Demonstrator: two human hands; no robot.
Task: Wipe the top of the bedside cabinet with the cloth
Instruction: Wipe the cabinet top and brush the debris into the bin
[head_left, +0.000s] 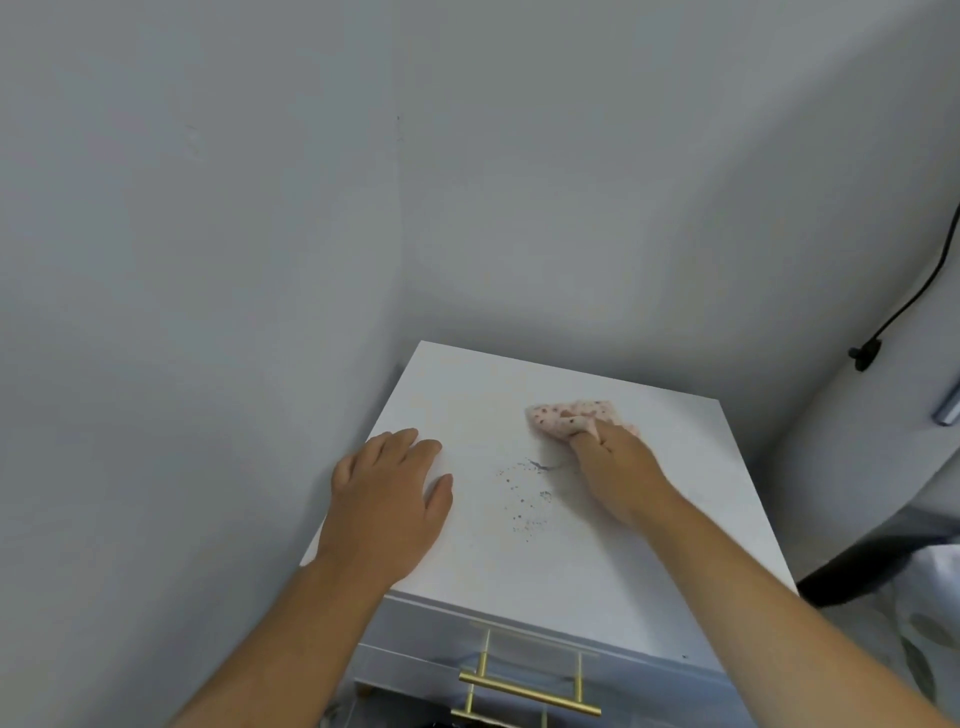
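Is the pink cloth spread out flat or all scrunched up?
Scrunched up. The cloth is bunched into a small wad under the right hand's fingers on the cabinet top, not laid flat.

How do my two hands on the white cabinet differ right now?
The left hand lies flat and open, palm down, near the left edge of the white bedside cabinet top; the right hand is curled around a pink spotted cloth farther back. The left hand holds nothing; the right presses the cloth beside the dark specks. Both rest on the cabinet top.
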